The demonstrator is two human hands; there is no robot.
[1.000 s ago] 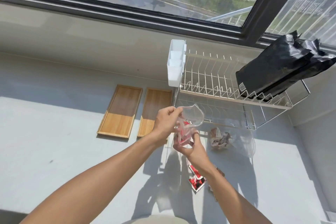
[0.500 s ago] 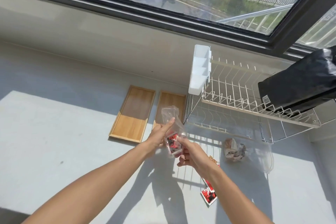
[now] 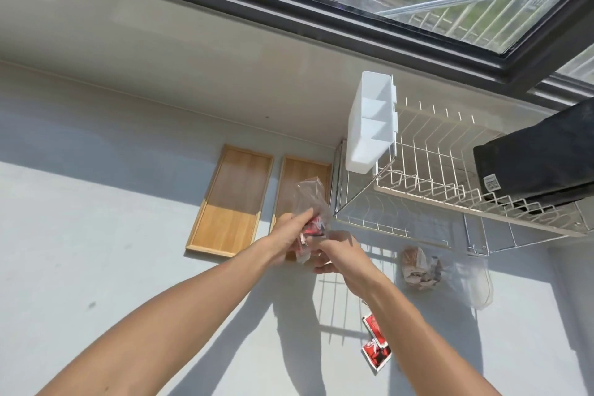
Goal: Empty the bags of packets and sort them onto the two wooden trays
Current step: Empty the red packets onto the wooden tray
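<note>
I hold a clear plastic bag with red packets inside it, above the near end of the right wooden tray. My left hand grips the bag's left side and reaches toward the packets. Its lower right side is gripped by my right hand. The left wooden tray lies bare beside it. Two red packets lie on the counter by my right forearm. A second clear bag holding brown packets rests under the rack.
A white wire dish rack stands at the right with a white cutlery holder on its left end and a black bag on top. A grey wall and window run along the back of the counter.
Both hands have carried the bag left and away from me, over the right tray's near end. The bag's open mouth, wide a second ago, now stands narrower and upright.
</note>
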